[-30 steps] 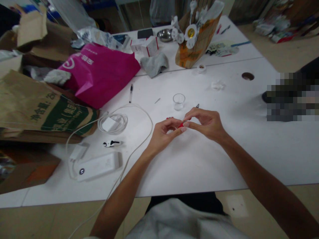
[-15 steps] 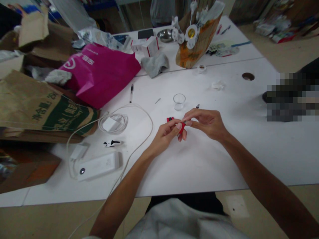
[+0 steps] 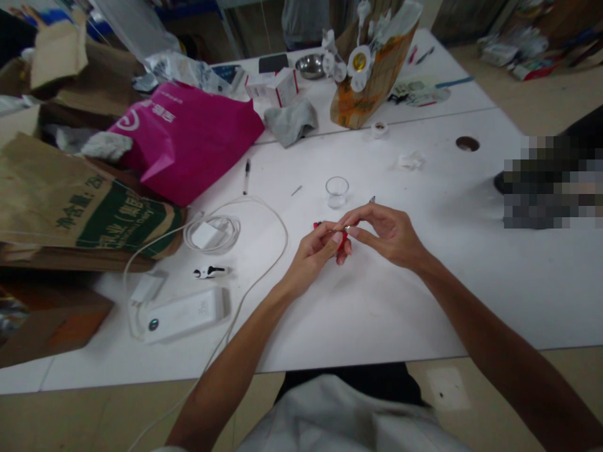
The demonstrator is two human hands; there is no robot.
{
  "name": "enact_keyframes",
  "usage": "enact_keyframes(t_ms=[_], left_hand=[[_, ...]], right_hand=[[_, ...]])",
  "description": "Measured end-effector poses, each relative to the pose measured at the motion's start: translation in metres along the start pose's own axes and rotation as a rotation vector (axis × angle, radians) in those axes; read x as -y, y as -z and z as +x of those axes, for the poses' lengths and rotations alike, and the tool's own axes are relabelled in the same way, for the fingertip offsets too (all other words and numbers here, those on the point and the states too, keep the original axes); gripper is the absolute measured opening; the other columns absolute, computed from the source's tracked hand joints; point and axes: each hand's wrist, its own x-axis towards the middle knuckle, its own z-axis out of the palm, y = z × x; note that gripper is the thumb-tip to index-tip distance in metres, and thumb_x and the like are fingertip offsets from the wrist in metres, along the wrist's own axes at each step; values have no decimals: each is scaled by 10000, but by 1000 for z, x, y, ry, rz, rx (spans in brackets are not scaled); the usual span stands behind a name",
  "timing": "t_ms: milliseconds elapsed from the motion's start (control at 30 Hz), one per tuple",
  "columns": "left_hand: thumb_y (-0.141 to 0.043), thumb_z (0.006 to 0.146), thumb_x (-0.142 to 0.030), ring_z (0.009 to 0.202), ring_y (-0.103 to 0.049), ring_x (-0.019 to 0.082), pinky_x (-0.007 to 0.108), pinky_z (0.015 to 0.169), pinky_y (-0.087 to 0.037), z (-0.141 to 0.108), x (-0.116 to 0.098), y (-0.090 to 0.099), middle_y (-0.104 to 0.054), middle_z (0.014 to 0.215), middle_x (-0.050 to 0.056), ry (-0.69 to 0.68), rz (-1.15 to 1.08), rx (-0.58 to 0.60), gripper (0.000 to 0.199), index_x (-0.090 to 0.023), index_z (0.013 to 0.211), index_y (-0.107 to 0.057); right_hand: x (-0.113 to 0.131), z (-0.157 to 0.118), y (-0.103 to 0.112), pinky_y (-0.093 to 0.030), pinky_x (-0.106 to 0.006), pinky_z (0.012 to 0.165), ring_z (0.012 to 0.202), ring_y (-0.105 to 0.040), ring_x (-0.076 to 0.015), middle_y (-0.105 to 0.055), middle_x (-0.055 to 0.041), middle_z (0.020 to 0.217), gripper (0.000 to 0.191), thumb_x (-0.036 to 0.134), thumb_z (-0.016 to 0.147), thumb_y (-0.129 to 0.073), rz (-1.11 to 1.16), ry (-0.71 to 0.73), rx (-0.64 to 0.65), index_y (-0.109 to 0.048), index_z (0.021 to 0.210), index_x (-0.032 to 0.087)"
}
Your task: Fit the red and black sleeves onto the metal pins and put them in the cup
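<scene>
Two bare hands meet above a white counter [image 3: 377, 320]. The left hand [image 3: 313, 251] grips one small red object [image 3: 342, 240] between thumb and fingers; the right hand [image 3: 393, 235] pinches closely at its upper end, where a shiny bit shows, too small to name. A firm left hold with small, light right-fingertip movements should suit such a tiny piece. One red-and-black bit [image 3: 316, 225] peeks out just past the left fingers — whether separate cannot be told. Beyond the fingers: one clear cup [image 3: 337, 193]. Farther left of them: one sliver [image 3: 296, 190], one pen [image 3: 247, 176], one power bank [image 3: 188, 316].
</scene>
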Motion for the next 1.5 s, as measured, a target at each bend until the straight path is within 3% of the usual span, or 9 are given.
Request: enact_keyframes(t_ms=[333, 600, 800, 1067, 1267, 1500], left_hand=[[-886, 1050, -454, 733, -573, 105, 271, 699, -437, 0, -1, -5, -699, 939, 35, 51, -121, -30, 325, -157, 1096, -762], [-980, 940, -442, 752, -482, 113, 266, 672, -384, -1, -5, -13, -611, 901, 26, 106, -192, -89, 364, -148, 1071, -809], [-993, 912, -395, 729, -437, 103, 251, 658, -373, -2, -7, -17, -558, 872, 6, 141, -259, -104, 323, -150, 1025, -816], [-974, 937, -477, 705, -403, 94, 226, 628, -373, 2, -11, -10, -538, 892, 7, 109, -229, -147, 361, -162, 1068, -857], [-942, 987, -463, 712, -432, 105, 223, 646, -434, 6, -17, 5, -568, 894, 5, -18, -178, -237, 354, -206, 1217, -864], [-944, 992, -429, 726, -481, 96, 222, 668, -454, 8, -21, 14, -601, 918, 7, -120, -126, -363, 286, -204, 1144, -854]], right_hand=[[-4, -2, -3, -633, -457, 996, 1064, -820, -248, -884, -22, 1144, 171, 256, 1054, -872, -130, 118, -18, -886, 1198, 346], [2, -2, -13, -670, -499, 925, 1016, -809, -285, -873, -67, 1124, 443, 123, 1027, -829, -430, 419, -65, -836, 1409, 347], [3, -5, -18, -678, -524, 942, 1041, -812, -302, -879, -89, 1206, 589, 79, 1004, -801, -497, 501, -106, -764, 1536, 328], [1, -4, -18, -686, -510, 924, 1017, -822, -287, -878, -65, 1139, 443, 78, 999, -814, -488, 500, -212, -788, 1370, 320], [2, 1, -5, -659, -465, 806, 927, -790, -262, -847, -48, 1047, 244, 148, 1014, -839, -512, 462, -297, -802, 1191, 312], [-4, 6, 16, -613, -451, 806, 888, -720, -237, -777, -46, 1013, 56, 273, 1082, -785, -486, 394, -378, -775, 1133, 291]])
